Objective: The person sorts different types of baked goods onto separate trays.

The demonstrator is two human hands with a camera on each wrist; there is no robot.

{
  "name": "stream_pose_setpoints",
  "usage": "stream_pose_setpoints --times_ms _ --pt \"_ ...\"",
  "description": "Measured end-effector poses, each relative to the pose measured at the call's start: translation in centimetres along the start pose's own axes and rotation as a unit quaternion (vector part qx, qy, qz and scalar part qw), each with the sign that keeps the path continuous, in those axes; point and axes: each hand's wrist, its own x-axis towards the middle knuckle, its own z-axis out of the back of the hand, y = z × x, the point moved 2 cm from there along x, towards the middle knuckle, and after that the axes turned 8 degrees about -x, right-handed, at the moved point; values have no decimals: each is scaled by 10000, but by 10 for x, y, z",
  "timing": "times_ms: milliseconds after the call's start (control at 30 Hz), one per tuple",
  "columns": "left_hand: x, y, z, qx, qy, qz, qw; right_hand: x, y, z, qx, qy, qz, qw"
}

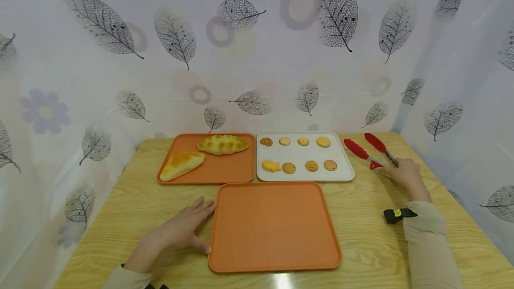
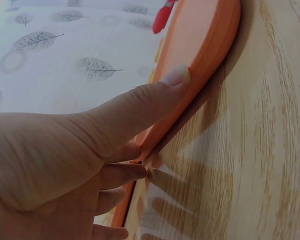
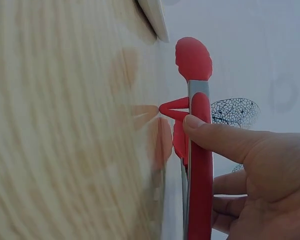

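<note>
My right hand holds a pair of red-and-silver tongs at the table's right side. The thumb lies along one arm of the tongs, and the other fingers are behind it in the right wrist view. In the head view the red tips of the tongs point away, spread apart. My left hand rests at the left edge of the front orange tray. Its thumb touches the tray's side wall, and the fingers stretch forward, spread along the same edge.
Behind, another orange tray carries a triangular bread and a braided bread. Beside it, a white tray bears several cookies in two rows. A leaf-print curtain encloses the wooden table at back and sides.
</note>
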Motion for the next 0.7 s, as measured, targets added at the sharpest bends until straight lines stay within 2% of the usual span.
stream_pose_setpoints --times_ms 167,433,700 --pt "-1 0 0 35 -21 -13 10000 1 -2 0 -109 178 101 9997" --pt "-2 2 0 55 -49 -25 10000 0 3 6 198 589 10 9981" --pt "-2 3 0 66 -47 -30 10000 -3 13 14 101 127 -138 9998"
